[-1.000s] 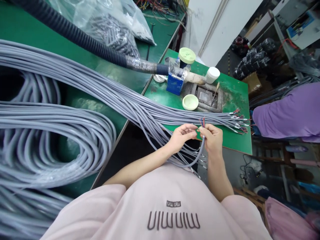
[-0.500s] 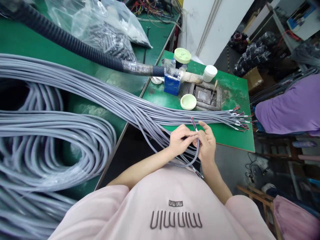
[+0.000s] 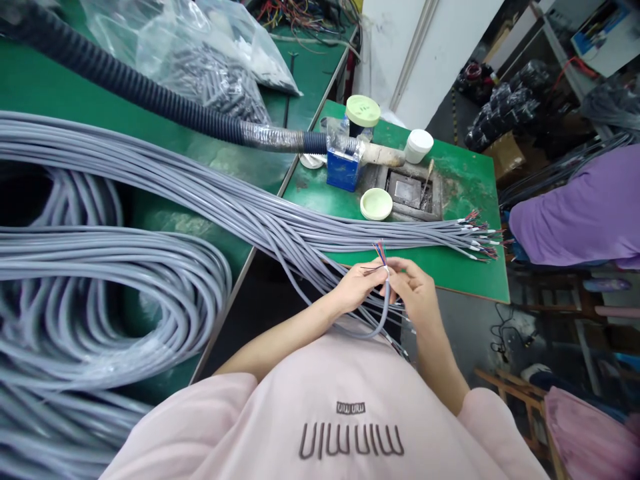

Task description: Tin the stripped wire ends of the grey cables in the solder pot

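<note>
At centre, the left hand [image 3: 360, 284] is pinching a slim, round, grey plastic cable [image 3: 386, 308], likely springy, best gripped behind its end; the right hand [image 3: 416, 291] is half-curling alongside, hold unclear.

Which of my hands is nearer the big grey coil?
Left. Your left hand is right of the coil, at the near side of the raised cable; your right hand is beyond that cable, farther right from the coil.
</note>
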Demonstrator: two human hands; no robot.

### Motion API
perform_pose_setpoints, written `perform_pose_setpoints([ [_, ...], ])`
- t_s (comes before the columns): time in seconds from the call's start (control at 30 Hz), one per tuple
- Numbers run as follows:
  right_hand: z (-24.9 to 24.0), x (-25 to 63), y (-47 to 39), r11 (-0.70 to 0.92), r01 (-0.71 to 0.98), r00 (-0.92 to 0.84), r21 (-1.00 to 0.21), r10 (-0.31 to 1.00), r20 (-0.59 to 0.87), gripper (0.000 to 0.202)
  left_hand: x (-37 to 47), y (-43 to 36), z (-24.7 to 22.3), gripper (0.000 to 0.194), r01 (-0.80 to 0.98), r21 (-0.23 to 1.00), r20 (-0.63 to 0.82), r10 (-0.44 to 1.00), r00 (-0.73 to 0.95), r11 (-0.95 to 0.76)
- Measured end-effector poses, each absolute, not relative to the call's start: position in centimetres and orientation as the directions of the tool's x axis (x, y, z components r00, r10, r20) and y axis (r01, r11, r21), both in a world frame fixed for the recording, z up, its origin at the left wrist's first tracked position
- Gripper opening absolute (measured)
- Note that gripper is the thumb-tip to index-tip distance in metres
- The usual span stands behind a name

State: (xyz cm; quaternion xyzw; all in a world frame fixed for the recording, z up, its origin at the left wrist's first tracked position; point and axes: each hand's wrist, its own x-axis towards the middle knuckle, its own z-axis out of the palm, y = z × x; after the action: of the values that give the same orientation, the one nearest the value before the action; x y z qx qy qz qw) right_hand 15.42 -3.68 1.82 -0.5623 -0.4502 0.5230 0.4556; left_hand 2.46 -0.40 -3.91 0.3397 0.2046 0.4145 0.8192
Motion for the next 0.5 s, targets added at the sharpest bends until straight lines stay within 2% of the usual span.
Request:
perform_pose_setpoints([
  [0.1, 3.1, 17.0, -2.9, -0.137, 0.244, 0.051, -0.96, 0.99, -0.128, 0.016, 1.9, -0.6, -3.6, 0.044, -0.485, 0.778, -0.029, 0.794, 0.607, 0.399],
  [0.23, 4.3, 16.7, -2.0, -0.097, 0.274, -0.034, -0.957, 0.993, -0.111, 0.012, 1.5, -1.0, -3.4, 0.049, -0.34, 0.8, -0.091, 0.66, 0.746, 0.495],
  [0.37, 3.7, 15.0, -1.5, -0.042, 0.102, 0.06, -0.994, 0.998, -0.036, 0.018, 1.2, -1.0, -3.2, 0.049, -0.288, 0.803, -0.093, 0.586, 0.805, 0.522],
  [0.5, 2.6, 15.1, 0.2, -0.008, -0.235, 0.227, -0.972, 0.972, -0.063, 0.012, 1.0, -0.9, -3.0, 0.046, -0.355, 0.803, -0.075, 0.672, 0.737, 0.478],
])
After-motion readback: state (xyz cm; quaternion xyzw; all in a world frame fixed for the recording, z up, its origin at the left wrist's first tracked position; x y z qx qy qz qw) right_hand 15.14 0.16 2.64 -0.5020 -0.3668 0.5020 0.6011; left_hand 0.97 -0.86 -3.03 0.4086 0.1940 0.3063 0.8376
